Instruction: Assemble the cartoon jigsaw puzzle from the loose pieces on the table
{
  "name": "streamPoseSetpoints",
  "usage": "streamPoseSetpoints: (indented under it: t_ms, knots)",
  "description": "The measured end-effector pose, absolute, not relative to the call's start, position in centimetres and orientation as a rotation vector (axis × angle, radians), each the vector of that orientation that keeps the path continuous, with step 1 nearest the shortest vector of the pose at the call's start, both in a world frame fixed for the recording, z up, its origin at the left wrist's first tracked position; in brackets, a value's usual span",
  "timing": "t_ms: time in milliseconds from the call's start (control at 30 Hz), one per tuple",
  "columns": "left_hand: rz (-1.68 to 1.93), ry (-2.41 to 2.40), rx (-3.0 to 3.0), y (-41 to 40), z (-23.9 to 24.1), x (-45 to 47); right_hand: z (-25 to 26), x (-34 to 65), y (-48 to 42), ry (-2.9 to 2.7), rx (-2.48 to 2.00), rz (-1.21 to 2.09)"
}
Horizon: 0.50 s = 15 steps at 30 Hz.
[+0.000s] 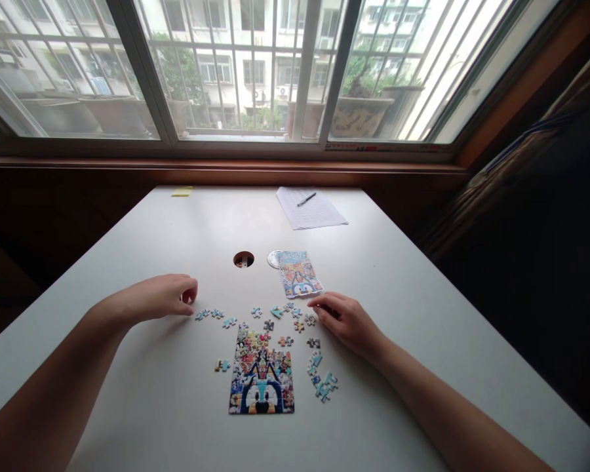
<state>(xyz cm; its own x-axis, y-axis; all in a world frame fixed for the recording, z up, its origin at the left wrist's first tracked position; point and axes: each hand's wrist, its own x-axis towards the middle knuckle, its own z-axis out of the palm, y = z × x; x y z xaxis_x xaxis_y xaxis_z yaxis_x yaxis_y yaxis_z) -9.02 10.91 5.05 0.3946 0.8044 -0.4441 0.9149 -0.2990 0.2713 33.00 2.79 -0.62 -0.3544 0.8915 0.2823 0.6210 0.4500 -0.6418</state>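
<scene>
A partly assembled jigsaw puzzle (261, 380) lies flat on the white table, showing a blue cartoon dog's face among many small figures; its upper right part is unfilled. Loose puzzle pieces (276, 312) are scattered above it, with more light-blue pieces (323, 387) at its right. My left hand (170, 296) hovers left of the row of pieces, fingers curled, with a gap to the thumb and nothing visible in it. My right hand (344, 319) is beside the pieces at the upper right, fingers extended and loosely bent. Its fingertips are close to a grey piece (309, 320).
Beyond the pieces lies a picture card (299, 274), partly over a round silvery disc (273, 259). A round hole (244, 260) opens in the table. Farther back are paper sheets (314, 213) with a pen (307, 199) and a yellow note (181, 191), below a barred window.
</scene>
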Motion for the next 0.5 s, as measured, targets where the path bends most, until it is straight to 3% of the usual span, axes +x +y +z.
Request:
streamPoseSetpoints:
  t_ms: [500]
  knots:
    - [-0.278,1.472,2.114,11.48,4.25,-9.16,-0.64,32.99,2.78,-2.099,-1.26,0.576]
